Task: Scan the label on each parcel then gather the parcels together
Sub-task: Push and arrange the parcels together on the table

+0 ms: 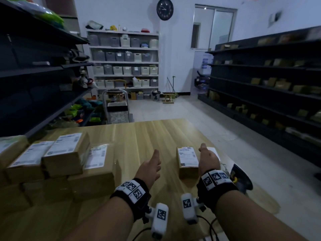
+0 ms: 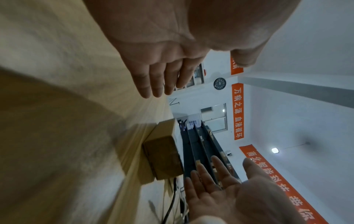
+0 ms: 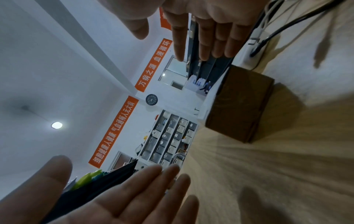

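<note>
A small brown parcel (image 1: 188, 161) with a white label on top lies alone on the wooden table (image 1: 139, 134). My left hand (image 1: 151, 166) hovers to its left with straight fingers and holds nothing. On the parcel's right side is my right hand (image 1: 206, 159), also flat and empty, close beside it. Seen from the left wrist, the left hand (image 2: 159, 72) is apart from the parcel (image 2: 162, 154), and the right palm (image 2: 220, 189) faces it. The right wrist view has the right hand (image 3: 210, 30) just above the parcel (image 3: 239, 109). A stack of labelled parcels (image 1: 66, 153) fills the table's left.
A dark handheld scanner (image 1: 242, 178) lies at the table's right edge behind my right wrist, with cables (image 3: 268, 37) and a white power strip (image 3: 252, 60) nearby. Dark shelving lines both sides of the room. A cart (image 1: 116, 110) stands beyond the table's far edge.
</note>
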`<state>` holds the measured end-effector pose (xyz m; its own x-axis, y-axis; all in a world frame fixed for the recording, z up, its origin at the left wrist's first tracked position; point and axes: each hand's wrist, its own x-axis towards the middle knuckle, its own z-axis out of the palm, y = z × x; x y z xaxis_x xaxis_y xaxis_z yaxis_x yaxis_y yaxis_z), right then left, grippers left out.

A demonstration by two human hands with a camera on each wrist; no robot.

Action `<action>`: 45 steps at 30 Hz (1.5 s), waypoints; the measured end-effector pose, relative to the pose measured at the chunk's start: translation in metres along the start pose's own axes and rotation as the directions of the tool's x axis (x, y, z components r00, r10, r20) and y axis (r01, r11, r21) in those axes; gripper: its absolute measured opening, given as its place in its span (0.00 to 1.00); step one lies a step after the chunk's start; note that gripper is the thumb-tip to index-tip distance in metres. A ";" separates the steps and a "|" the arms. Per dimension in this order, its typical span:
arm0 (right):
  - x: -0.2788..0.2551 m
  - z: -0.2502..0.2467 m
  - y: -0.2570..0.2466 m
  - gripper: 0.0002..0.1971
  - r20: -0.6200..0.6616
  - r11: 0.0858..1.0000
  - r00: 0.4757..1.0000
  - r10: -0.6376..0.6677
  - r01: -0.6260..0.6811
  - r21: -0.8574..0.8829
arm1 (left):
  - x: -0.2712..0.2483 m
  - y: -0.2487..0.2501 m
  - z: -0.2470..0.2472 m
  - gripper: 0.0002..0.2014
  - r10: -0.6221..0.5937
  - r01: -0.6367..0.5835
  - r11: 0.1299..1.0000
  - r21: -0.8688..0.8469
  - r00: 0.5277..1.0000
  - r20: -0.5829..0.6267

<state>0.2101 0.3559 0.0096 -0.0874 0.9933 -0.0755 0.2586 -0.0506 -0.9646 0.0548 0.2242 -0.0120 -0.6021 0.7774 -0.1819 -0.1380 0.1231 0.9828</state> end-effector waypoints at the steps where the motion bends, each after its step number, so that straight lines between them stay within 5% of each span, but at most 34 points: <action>1: 0.007 -0.001 0.005 0.28 0.017 1.000 1.000 0.023 -0.023 0.011 | 0.001 0.000 0.009 0.45 -0.020 0.020 1.000 -0.004 0.999 0.027; 5: 0.024 -0.002 0.019 0.33 0.051 0.997 0.996 0.076 -0.076 0.007 | 0.003 0.000 0.037 0.56 -0.088 0.090 0.996 -0.018 0.989 0.115; 10: 0.026 -0.002 0.024 0.38 0.098 0.974 0.972 0.214 -0.220 0.056 | 0.011 -0.006 0.054 0.42 -0.117 0.109 0.992 0.057 0.980 0.160; 15: 0.017 0.002 0.022 0.34 0.126 0.984 0.980 0.156 -0.165 0.070 | 0.009 -0.006 0.053 0.36 -0.099 0.092 0.994 0.054 0.981 0.165; 19: 0.008 0.018 0.022 0.50 0.131 0.984 0.985 0.111 -0.128 0.124 | 0.001 -0.001 0.034 0.33 -0.001 -0.004 0.999 0.045 0.993 0.115; 22: -0.010 0.031 0.010 0.37 0.183 0.978 0.976 0.120 -0.148 0.150 | -0.013 0.010 0.013 0.31 0.058 -0.062 0.997 0.050 0.996 0.073; 28: -0.063 0.069 -0.026 0.28 0.263 0.968 0.962 0.075 -0.134 0.214 | -0.044 0.026 -0.045 0.38 0.175 -0.161 0.974 0.157 0.982 -0.077; 35: -0.119 0.125 -0.063 0.28 0.423 0.985 0.902 -0.093 0.022 0.169 | -0.066 0.038 -0.121 0.53 0.224 -0.188 0.968 0.169 0.947 -0.229; 39: -0.128 0.158 -0.067 0.61 0.512 0.987 0.847 -0.140 0.077 0.142 | -0.086 0.043 -0.150 0.50 0.231 -0.183 0.966 0.183 0.927 -0.294; 43: -0.151 0.164 -0.077 0.34 0.549 0.939 0.801 -0.241 0.335 -0.077 | -0.098 0.043 -0.163 0.54 0.217 -0.172 0.970 0.171 0.931 -0.295; 45: -0.157 0.163 -0.079 0.32 0.563 0.920 0.795 -0.225 0.363 -0.145 | -0.109 0.049 -0.162 0.51 0.221 -0.171 0.967 0.190 0.932 -0.286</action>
<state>0.0467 0.1868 0.0564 -0.6691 0.7430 0.0147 0.3461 0.3290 -0.8786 -0.0143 0.0456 0.0509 -0.8168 0.5756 0.0381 0.1190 0.1035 0.9875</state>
